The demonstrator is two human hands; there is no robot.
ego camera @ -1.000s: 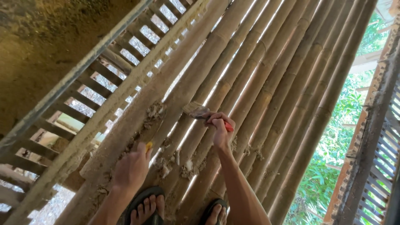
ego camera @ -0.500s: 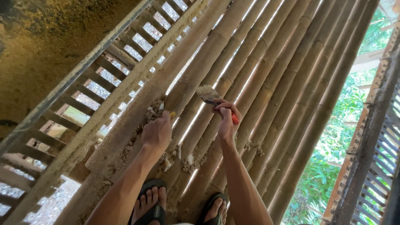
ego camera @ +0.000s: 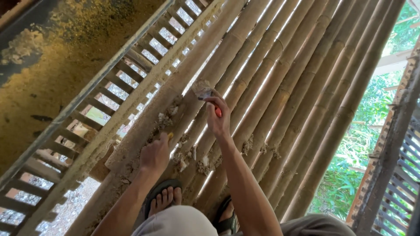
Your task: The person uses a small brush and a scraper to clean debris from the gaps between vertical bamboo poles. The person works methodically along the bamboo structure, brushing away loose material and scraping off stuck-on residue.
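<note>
While the right hand (ego camera: 217, 119) closes around a small paintbrush (ego camera: 205, 94), its grip is clamped on the red-orange handle, of which only a sliver shows beside the fingers. The brush's bristles are short, pale and clotted with grey-brown dirt, and they press against a bamboo pole (ego camera: 205, 74) at the top of the hand. The left hand (ego camera: 155, 154) rests lower down on the neighbouring poles, its grip shut on a small yellow object (ego camera: 170, 136) whose tip pokes out above the knuckles; what kind of thing it is cannot be told.

Both hands work on a floor of bamboo poles (ego camera: 288, 87) laid side by side, round, tan and ringed with darker nodes, with bright slits of light between them. Crumbly clumps of dried mud and pale debris (ego camera: 183, 161) cling in the gaps just beside the left hand and below the right wrist, rough and flaky against the smooth cane.

Two feet in dark flip-flops (ego camera: 164, 199) stand on the poles close under the arms. At the left runs a slatted grey wooden railing (ego camera: 100, 113), weathered and dusty, with a mottled ochre earth wall (ego camera: 57, 65) beyond it. Green foliage (ego camera: 350, 175) shows past the edge of the floor at the right.
</note>
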